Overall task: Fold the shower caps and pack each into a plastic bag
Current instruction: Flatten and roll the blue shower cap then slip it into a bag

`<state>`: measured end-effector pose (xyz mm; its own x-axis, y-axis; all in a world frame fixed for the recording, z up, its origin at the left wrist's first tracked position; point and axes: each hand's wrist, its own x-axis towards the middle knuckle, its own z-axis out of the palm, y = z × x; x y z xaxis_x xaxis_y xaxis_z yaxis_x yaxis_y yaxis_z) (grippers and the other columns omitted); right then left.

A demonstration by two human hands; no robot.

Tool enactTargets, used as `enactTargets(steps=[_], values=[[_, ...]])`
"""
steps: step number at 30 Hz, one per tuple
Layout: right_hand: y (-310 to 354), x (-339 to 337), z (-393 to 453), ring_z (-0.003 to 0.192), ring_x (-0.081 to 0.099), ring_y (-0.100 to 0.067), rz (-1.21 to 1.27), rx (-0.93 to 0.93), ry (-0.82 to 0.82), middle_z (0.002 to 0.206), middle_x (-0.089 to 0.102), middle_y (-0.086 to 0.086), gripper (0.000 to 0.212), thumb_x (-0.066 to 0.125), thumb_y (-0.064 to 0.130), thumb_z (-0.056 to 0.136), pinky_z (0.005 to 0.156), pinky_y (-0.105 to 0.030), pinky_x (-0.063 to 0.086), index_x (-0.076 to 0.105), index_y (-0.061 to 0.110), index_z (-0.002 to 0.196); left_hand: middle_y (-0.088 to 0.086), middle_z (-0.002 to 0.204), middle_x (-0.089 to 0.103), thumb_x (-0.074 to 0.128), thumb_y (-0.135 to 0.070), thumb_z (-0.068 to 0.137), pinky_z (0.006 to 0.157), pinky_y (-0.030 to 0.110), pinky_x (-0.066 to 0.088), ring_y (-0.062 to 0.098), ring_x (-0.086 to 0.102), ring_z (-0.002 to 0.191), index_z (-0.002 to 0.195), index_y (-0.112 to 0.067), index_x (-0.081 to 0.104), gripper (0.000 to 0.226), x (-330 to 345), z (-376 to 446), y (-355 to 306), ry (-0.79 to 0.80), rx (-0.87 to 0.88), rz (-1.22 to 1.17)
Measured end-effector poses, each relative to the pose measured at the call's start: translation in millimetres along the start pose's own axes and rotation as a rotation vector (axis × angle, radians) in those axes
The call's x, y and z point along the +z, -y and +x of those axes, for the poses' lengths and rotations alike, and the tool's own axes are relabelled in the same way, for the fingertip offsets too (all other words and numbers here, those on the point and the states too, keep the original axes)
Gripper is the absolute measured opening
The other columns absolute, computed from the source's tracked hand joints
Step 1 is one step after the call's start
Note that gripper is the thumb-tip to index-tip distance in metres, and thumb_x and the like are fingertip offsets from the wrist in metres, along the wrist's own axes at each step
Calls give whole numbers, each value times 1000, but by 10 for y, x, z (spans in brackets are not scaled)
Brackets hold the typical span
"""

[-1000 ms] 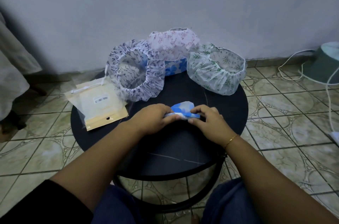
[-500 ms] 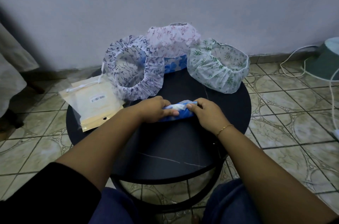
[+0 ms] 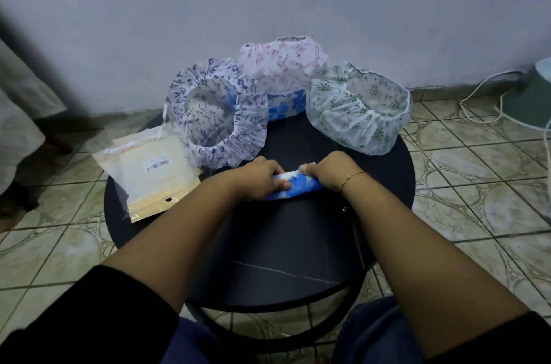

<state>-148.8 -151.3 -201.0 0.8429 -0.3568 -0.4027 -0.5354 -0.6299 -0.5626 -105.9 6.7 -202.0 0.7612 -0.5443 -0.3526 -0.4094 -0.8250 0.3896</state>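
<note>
Both hands work one folded shower cap (image 3: 293, 186), blue with white flowers, which lies as a narrow roll on the round dark surface (image 3: 283, 244) just in front of the person. The left hand (image 3: 261, 177) has its fingers curled over the roll's left end, thumb tucked against it; the right hand (image 3: 329, 170), a thin gold bracelet (image 3: 353, 177) at its wrist, grips the right end with fingers curled over the top. Four more shower caps can be counted at the far side of the surface: a navy-patterned cap (image 3: 217, 113) tipped up with its elastic opening facing the camera, a pink-patterned cap (image 3: 283, 64) behind it against the wall, a green-patterned cap (image 3: 359, 113) to the right with its opening upward, and a second blue-flowered cap (image 3: 287, 105) showing only partly beneath the pink one. That makes five caps in all, one folded and four unfolded. At the left edge of the surface lies a stack of clear plastic bags (image 3: 149, 173) with a barcode sticker, overhanging the rim; how many bags are in it cannot be told. On the tiled floor (image 3: 477, 184) to the right, a white cable (image 3: 477, 89) runs near a teal object (image 3: 533, 95).
</note>
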Motion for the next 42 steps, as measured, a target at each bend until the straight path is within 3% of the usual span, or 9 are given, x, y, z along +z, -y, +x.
enactTargets(steps=[5,10,15,18,23,27,32,38,42], values=[[-11,-38,43,101,57,-27,35,8,2,114,58,-14,62,60,49,86,78,-30,41,54,1,124,0,104,54,51,-38,96,81,25,37,11,50,92,108,-19,56,23,-17,0,59,7,1,-178],[-18,6,-12,115,53,-28,37,-51,-7,123,57,-12,60,55,53,87,100,-36,41,59,4,120,-2,96,55,51,-34,96,68,18,38,7,49,82,107,-16,56,21,27,-45,85,-31,26,-296],[-186,40,-235,79,51,-18,538,-210,-34,84,56,-10,26,68,30,85,72,-29,43,64,5,85,-4,92,56,54,-34,95,72,22,39,7,49,81,105,-19,55,18,135,-158,103,-80,65,-467],[-261,121,-259,81,59,-16,839,-187,-47,89,64,-8,19,77,20,76,83,-33,50,60,13,81,-1,87,59,61,-31,91,69,24,39,8,49,75,94,-22,56,10,207,-226,128,-91,86,-618],[-315,183,-363,78,62,-14,1208,-158,-87,96,62,-6,26,74,6,76,64,-23,52,57,16,92,11,102,66,70,-14,83,81,26,47,17,59,87,105,-16,61,24,198,-320,32,-33,52,-858],[-308,235,-418,73,61,-12,1194,-178,-97,90,64,-8,17,69,2,81,65,-22,52,59,14,89,4,110,68,63,-20,89,95,32,49,18,64,99,107,-26,62,18,50,-331,-139,82,50,-530],[-323,267,-428,76,62,-11,1172,-205,-106,86,66,-5,14,69,4,81,72,-24,52,63,13,90,-1,85,56,44,-48,96,79,31,40,13,50,80,87,-21,55,30,167,-321,-319,27,40,-325],[-298,359,-423,78,62,-11,1120,-227,-193,81,66,-3,14,72,10,81,79,-25,53,64,12,92,-2,80,51,43,-44,98,75,31,35,13,46,77,77,-22,49,31,305,-332,-256,-38,-6,-485],[-217,439,-513,85,62,-5,1109,-277,-166,97,66,0,32,66,17,87,76,-14,51,57,10,117,15,102,59,42,-38,99,83,35,40,22,53,90,97,-11,58,31,381,-354,-262,-264,-73,-691]])
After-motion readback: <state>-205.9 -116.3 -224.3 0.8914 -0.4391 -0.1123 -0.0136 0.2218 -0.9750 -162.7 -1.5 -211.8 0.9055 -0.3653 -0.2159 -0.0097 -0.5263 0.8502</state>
